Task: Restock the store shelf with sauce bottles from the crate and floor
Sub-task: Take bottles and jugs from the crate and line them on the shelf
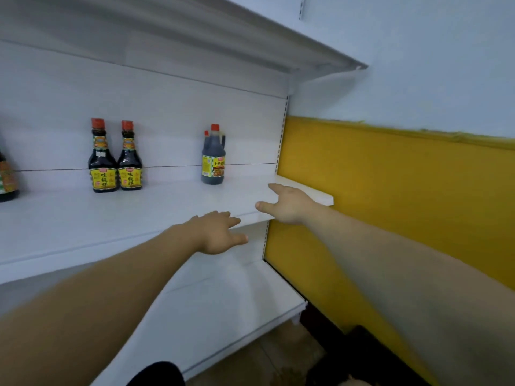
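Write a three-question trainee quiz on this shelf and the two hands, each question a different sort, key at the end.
1. True or false: the left hand holds a bottle.
2. How many bottles stand fully in view on the middle shelf?
A) one B) three C) five
3. Fill in: the jug with a handle stands to the ____ of the pair of yellow-label bottles.

Key:
1. False; both it and the right hand are open and empty.
2. B; a fourth bottle is cut off at the left edge.
3. right
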{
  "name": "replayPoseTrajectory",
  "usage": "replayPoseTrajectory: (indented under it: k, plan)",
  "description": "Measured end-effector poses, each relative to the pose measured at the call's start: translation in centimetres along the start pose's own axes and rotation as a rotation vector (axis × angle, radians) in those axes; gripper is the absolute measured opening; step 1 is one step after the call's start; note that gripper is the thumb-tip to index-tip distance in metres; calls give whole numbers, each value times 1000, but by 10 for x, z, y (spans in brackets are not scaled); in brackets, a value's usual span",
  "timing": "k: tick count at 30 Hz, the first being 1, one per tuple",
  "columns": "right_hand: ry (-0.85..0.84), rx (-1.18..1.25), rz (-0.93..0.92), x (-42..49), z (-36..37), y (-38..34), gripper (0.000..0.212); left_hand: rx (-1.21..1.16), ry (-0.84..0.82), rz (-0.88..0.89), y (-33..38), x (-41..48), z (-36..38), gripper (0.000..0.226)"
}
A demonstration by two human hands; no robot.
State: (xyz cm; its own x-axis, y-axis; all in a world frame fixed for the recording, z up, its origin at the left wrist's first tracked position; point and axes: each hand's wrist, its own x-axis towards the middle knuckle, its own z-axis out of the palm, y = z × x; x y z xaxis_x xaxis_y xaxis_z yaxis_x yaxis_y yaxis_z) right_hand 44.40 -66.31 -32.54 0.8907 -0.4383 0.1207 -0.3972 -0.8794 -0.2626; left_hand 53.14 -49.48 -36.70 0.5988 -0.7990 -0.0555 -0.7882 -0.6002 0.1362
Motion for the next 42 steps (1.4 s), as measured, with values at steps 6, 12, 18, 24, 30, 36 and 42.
replayPoseTrajectory:
  k: [6,12,18,24,30,36,42]
  plan:
    - [24,-29,199,-72,-17,62,80,-60,-77,229,79,14,19,74]
    - [30,-47,477,-141,-24,133,81,-89,-171,412,159,33,45,78]
    - [40,-72,765,-223,-25,191,82,-85,-324,631,239,38,82,80]
    - [23,15,944,-304,-12,233,81,-45,-411,756,301,29,128,75]
    - [49,170,1058,-348,25,285,79,-23,-584,774,345,44,203,76]
    - [-96,373,1159,-357,127,344,79,-46,-844,653,364,73,305,74]
    - [-254,527,1200,-340,226,410,78,-23,-943,539,366,113,403,75]
